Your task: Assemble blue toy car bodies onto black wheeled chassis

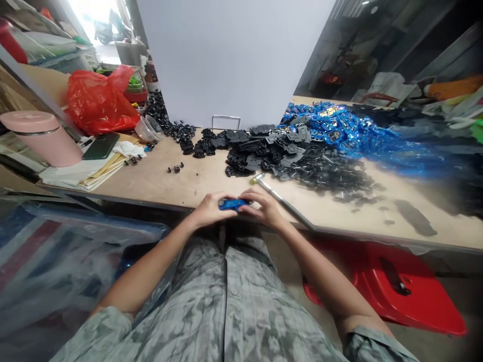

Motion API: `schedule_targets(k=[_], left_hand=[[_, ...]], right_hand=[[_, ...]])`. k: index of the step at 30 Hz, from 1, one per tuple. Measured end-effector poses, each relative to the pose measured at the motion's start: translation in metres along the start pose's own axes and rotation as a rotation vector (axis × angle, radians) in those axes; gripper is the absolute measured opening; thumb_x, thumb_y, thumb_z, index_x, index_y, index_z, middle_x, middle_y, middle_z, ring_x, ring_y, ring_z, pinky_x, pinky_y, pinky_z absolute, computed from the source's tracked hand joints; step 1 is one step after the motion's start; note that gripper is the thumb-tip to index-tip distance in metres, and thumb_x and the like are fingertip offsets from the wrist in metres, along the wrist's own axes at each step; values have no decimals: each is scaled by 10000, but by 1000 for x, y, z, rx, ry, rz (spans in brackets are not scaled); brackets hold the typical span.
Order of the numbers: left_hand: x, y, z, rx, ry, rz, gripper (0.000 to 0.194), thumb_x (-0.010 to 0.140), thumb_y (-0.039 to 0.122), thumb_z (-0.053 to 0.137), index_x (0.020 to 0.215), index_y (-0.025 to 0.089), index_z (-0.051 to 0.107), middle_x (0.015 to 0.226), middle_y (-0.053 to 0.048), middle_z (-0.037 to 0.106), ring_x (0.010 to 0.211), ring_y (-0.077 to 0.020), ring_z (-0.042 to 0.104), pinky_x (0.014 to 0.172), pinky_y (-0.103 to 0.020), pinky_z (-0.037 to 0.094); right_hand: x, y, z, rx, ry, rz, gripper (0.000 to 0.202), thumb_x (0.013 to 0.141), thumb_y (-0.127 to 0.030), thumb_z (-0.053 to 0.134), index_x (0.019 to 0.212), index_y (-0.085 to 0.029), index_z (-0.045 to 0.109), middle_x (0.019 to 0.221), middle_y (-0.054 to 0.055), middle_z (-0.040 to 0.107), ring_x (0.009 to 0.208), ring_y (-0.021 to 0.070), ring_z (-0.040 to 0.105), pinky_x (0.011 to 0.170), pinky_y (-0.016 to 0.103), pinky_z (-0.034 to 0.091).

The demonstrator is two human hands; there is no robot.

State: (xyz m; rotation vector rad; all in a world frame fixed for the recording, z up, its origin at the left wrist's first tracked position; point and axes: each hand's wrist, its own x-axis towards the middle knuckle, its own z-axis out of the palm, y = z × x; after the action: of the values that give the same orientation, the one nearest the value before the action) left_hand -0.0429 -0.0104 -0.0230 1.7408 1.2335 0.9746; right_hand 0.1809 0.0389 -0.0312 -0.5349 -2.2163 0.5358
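Note:
A small blue toy car body (231,203) is held between both hands just over the table's front edge. My left hand (209,209) grips its left end, with the fingers curled around it. Around the right end, my right hand (263,205) is closed, and its fingers partly cover the car. To the right of my hands lies a metal rod tool (287,203) with a yellowish crosspiece at its far end. Black plastic car bases (249,151) are heaped beyond my hands. A small wheel-and-axle piece (175,168) lies to the left.
Blue shiny car bodies (335,123) are piled at the back right, near dark small parts (328,171). A large pale panel (234,60) stands behind. At left are a pink tumbler (43,138), a phone (101,146) and a red bag (100,103). A red stool (407,286) stands below right.

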Motion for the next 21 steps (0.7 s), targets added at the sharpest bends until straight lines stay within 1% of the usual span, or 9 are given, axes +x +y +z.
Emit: schedule_targets(k=[2,4,7,12,17,21], left_hand=[[-3,-2,1,-101,7,-27,392,766,377,812,1102,178,776,1114,-87,782,1042,-245,706,950,-319,500],[-5,-2,3,-167,28,-52,350,805,383,787,1083,171,773,1125,-96,776,1069,-241,697,977,-329,491],[-5,0,6,-197,72,-104,329,793,371,805,1041,158,767,1094,-98,773,1039,-234,695,957,-326,496],[-1,4,11,-222,88,-180,312,778,366,826,1002,160,763,1051,-88,773,1003,-223,697,930,-311,506],[3,7,11,-230,98,-247,298,772,372,834,977,172,753,1007,-66,773,944,-210,697,872,-295,517],[4,9,10,-233,85,-260,279,778,356,834,965,172,739,1021,-59,770,970,-207,697,903,-296,514]], right_hand=[[-2,3,1,31,7,13,313,929,-425,719,1076,-149,728,965,94,733,882,175,704,788,301,582],[-3,6,0,68,-2,24,319,917,-428,732,1082,-155,731,969,94,736,883,176,704,789,303,582],[-1,9,-3,139,-23,30,322,904,-425,749,1077,-154,735,966,97,737,875,178,702,783,305,579],[2,12,-5,260,-42,63,328,910,-451,735,1073,-166,737,972,96,732,888,186,702,790,321,583],[2,14,-4,300,-35,168,356,887,-477,757,1057,-166,722,953,81,718,881,187,682,793,323,564],[0,14,0,393,4,298,404,852,-510,786,1045,-166,702,964,72,716,892,194,679,807,333,556]])
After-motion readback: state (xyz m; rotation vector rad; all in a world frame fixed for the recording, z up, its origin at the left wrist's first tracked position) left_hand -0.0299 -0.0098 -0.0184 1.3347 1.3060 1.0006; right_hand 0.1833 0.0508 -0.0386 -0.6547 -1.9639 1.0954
